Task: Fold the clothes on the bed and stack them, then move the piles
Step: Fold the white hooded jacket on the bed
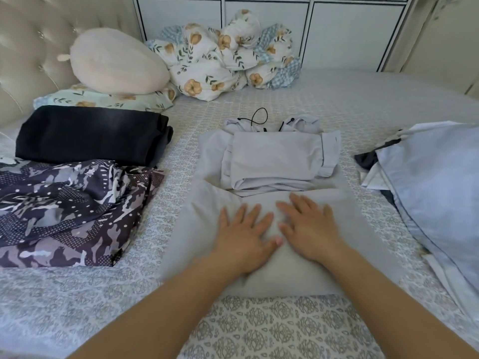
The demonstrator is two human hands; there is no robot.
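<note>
pale grey garment (261,255), spread flat on the bed (272,330) directly before the person, long axis running away from the viewer toward the folded pale stack (277,161) that lies just beyond its far edge. left hand (243,237) and right hand (308,229), fingers straight and spread, press side by side on the garment's middle, holding nothing; thumbs nearly touch. both hands lie equally near the far edge, so either could carry the next fold, probably along the long axis. outward: dark folded pile (88,136) and camouflage-print garment (67,211) well to the left, light blue garment (438,182) to the right, unfolded.
</note>
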